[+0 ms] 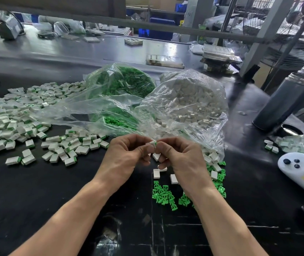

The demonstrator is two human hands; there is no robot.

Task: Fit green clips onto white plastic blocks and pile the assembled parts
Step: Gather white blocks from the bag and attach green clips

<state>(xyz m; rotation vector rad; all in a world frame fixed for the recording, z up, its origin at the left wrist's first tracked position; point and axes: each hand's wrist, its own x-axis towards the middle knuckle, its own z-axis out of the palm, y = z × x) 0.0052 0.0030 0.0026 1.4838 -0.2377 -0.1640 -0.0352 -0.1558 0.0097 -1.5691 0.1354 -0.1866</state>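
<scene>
Pinching a block [150,143] at its left end, left hand [127,156] curls its fingers round it; right hand [180,157] pinches the clip [155,144] at the block's right end. Both likely light, stiff, small (slippery?), best held by side faces. Pile [18,115] far left of fingers.

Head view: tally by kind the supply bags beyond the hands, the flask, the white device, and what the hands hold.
Bag of green clips: 1
Bag of white blocks: 1
Grey flask: 1
White device: 1
Block with clip, pinched by left hand and right hand: 1
Total: 5
</scene>
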